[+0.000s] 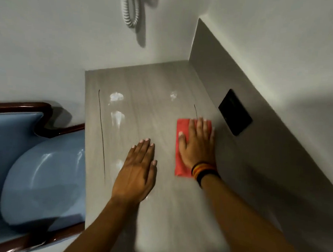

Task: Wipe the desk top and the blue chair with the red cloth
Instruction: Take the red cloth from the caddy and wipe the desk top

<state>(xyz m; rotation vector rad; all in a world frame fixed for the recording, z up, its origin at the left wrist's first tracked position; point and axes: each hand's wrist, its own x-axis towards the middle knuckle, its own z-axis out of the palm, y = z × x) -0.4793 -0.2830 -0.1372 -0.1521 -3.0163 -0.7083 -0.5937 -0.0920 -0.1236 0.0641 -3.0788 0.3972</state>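
From the head view, your right hand lies flat on the red cloth, palm down, fingers stretched out and slightly spread rather than curled around anything, pressing the cloth onto the grey wood-grain surface. The cloth is folded into a long rectangle, lying lengthwise away from you on the right part of the surface, just beside the raised grey back panel that runs along the right edge; its far end shows beyond your fingertips and its near end reaches your wrist. On that wrist you wear a stack of dark, red and yellow bands. Your left hand rests flat on the bare surface to the left of the cloth, apart from it, fingers extended and held together, gripping nothing. Further up the surface you can see pale, shiny smears, with another pale patch more to the right. A black rectangular plate is set into the panel on the right, near the cloth. The blue chair, with its dark wooden frame, stands tight against the left edge of the surface. A white coiled cord hangs on the wall above.
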